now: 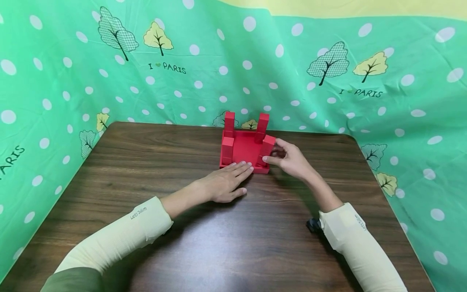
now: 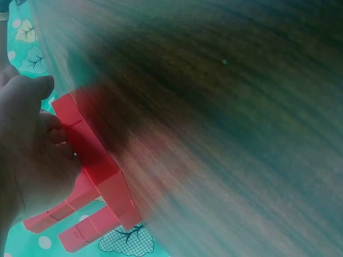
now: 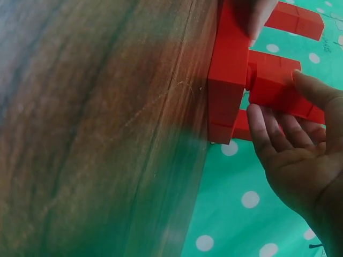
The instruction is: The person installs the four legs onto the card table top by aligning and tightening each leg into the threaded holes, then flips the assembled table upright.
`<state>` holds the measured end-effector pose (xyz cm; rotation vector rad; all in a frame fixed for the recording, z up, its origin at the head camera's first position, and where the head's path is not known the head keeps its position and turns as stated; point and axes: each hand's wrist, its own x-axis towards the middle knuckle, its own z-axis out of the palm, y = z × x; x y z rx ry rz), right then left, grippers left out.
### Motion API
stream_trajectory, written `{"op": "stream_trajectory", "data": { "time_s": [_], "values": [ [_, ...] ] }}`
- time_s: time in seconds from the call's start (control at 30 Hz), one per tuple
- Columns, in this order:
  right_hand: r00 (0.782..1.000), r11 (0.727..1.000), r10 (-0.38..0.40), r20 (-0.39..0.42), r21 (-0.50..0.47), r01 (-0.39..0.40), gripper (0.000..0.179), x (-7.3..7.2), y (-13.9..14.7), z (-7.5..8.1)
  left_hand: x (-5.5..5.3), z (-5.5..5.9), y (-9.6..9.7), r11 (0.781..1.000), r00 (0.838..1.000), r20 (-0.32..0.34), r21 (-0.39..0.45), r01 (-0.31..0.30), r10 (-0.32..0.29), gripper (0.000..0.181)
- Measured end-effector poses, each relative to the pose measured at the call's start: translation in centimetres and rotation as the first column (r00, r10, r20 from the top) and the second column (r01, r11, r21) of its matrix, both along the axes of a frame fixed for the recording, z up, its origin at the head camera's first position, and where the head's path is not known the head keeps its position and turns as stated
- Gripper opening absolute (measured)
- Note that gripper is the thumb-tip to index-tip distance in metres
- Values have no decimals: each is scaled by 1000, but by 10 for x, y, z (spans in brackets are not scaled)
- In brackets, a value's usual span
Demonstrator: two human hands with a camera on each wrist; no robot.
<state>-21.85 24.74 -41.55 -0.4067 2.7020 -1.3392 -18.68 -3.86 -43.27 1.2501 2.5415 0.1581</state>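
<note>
Near the table's far edge lies a red square base (image 1: 245,148) with a raised rim and an upright block leg at each corner, like an upturned toy table. My left hand (image 1: 227,181) rests its straight fingers on the near rim, by the near-left leg (image 1: 228,149). With thumb and fingers, my right hand (image 1: 293,161) grips the near-right leg (image 1: 269,142). In the right wrist view, this leg (image 3: 276,85) stands slightly off the base (image 3: 228,80), a narrow red neck showing between them. The far-left leg (image 1: 229,121) and far-right leg (image 1: 262,123) stand untouched.
The brown wood-grain table (image 1: 164,146) extends around the red piece. Behind it hangs a green dotted cloth (image 1: 204,85) with printed trees, close to the table's far edge. A small black object (image 1: 313,225) sits beneath the right sleeve cuff.
</note>
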Motion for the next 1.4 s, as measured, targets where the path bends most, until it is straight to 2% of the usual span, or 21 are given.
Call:
{"op": "stream_trajectory", "data": {
  "time_s": [0.23, 0.53, 0.67, 0.8, 1.1, 1.23, 1.4],
  "values": [
    [1000, 1000, 6, 0, 3, -6, 54, -1, -3, -1, -1, -1, 0, 1000, 1000, 7, -3, -4, 4, 82],
    [998, 997, -51, -30, -50, 50, 53, -5, -10, -8, 0, -1, 0, 1000, 1000, 4, 1, -3, 3, 81],
    [999, 998, -31, -26, -53, 30, 47, -3, -8, -4, 0, -2, 0, 1000, 1000, 8, 0, -2, 2, 81],
    [999, 1000, -23, -41, -12, 23, 45, -1, -3, 1, 0, -1, 1, 1000, 1000, 9, -4, -4, 4, 81],
    [998, 1000, -15, -66, 21, 17, 59, -1, -1, 2, -1, 0, 1, 1000, 1000, 7, -10, -6, 6, 82],
    [997, 1000, -3, -81, 6, 3, 58, -1, -3, 2, -1, 1, 1, 1000, 1000, 8, -7, -5, 5, 82],
    [997, 1000, -24, -78, 9, 25, 58, -2, -5, 1, 0, 2, 1, 1000, 1000, 10, -8, -5, 6, 81]
  ]
}}
